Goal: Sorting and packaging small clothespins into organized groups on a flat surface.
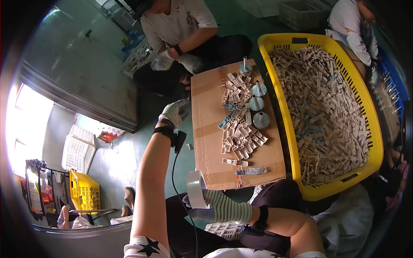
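Left hand (175, 113) open and loose, white tape roll (197, 189) gripped by right hand (224, 208).
From the cardboard's (207, 142) centre, these sit at nine, seven and six o'clock; pale plastic pieces (237, 136) heap across its middle; a yellow crate (318, 191) stands at three.

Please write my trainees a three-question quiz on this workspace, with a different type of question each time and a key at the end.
1. Multiple choice: what does the person's right hand hold?
a) a pair of scissors
b) a tape roll
c) a plastic bottle

2. True or false: the large yellow basket full of beige pieces stands to the right of the cardboard.

3. Fill in the number: on the cardboard are ___ round grey pieces with central posts.

Key: 1. b; 2. true; 3. four.
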{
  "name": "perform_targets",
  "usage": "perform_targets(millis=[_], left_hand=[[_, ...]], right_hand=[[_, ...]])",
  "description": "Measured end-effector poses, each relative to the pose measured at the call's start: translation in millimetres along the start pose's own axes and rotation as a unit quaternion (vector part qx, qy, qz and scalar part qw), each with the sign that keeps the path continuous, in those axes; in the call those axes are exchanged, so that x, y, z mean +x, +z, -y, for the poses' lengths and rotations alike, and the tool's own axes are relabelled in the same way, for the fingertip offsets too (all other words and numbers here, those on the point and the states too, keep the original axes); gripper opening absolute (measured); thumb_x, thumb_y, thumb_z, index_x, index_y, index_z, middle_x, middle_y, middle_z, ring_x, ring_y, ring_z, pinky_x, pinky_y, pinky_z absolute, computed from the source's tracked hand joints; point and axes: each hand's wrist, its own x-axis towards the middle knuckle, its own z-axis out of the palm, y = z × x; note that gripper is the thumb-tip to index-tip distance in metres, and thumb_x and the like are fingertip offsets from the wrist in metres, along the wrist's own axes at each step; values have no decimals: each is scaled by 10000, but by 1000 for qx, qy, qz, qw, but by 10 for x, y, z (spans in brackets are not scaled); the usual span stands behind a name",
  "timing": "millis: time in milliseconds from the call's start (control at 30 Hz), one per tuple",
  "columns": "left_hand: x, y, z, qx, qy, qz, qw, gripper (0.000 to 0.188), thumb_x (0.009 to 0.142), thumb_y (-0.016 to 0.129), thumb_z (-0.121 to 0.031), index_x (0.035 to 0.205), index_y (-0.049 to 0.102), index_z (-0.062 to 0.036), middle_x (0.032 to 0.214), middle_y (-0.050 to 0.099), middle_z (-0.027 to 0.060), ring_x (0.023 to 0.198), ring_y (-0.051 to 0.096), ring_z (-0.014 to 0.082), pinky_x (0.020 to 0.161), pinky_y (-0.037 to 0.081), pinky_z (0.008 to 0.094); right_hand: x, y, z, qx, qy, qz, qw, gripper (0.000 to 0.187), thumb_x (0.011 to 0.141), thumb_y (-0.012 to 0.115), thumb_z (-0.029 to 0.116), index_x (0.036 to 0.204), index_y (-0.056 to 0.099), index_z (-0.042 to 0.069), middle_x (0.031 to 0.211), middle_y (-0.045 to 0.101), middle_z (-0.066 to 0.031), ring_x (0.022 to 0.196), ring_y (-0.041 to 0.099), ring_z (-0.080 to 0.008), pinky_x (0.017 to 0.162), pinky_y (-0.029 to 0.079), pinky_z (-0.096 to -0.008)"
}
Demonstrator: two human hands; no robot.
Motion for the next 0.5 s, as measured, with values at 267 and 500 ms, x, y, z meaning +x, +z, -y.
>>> perform_targets(millis=[267,500], left_hand=[[116,-11,127,-46,-12,3,999,350,785,740,-154,1106,600,-150,1223,521,54,1176,450,256,1002,400,470],[135,-81,151,-37,4,31,999,260,764,768,-203,980,627,-166,985,579,0,933,541,208,801,469,411]], right_hand=[[-6,-77,31,-94,-31,-4,995,371,847,706,198,1148,565,34,1027,618,-57,972,587,-165,851,457,-304],[-9,-90,100,-114,-38,-19,993,337,844,710,198,1100,581,22,976,639,-58,930,614,-160,815,476,-298]])
